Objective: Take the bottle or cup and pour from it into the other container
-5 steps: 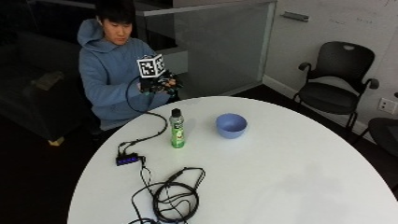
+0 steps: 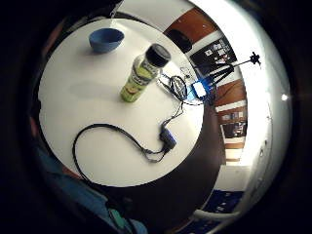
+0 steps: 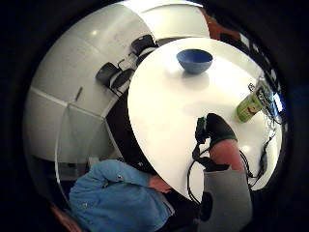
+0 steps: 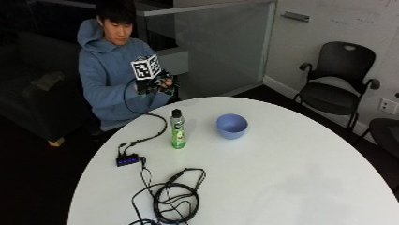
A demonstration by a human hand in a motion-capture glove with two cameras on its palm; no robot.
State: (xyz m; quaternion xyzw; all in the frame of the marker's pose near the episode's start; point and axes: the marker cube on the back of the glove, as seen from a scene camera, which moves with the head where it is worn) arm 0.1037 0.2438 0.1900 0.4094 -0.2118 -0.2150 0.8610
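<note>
A green bottle [image 4: 178, 130] with a black cap stands upright on the round white table [image 4: 280, 178], left of centre. A blue bowl [image 4: 232, 125] sits a short way to its right, apart from it. My gloved right hand [image 4: 157, 84] is raised in front of the person's chest, above the table's far edge and well clear of both. Its fingers hang loosely curled and hold nothing. The little finger side palm view looks down on the bottle [image 2: 141, 73] and the bowl [image 2: 106, 39]. In the thumb side palm view the bowl [image 3: 194, 60] and the bottle [image 3: 251, 104] lie beyond a gloved finger [image 3: 218, 129].
A black cable runs from the hand to a small hub [image 4: 126, 160] on the table's left side. A coil of black cable [image 4: 174, 197] lies near the front edge. Black office chairs [image 4: 336, 79] stand behind the table on the right.
</note>
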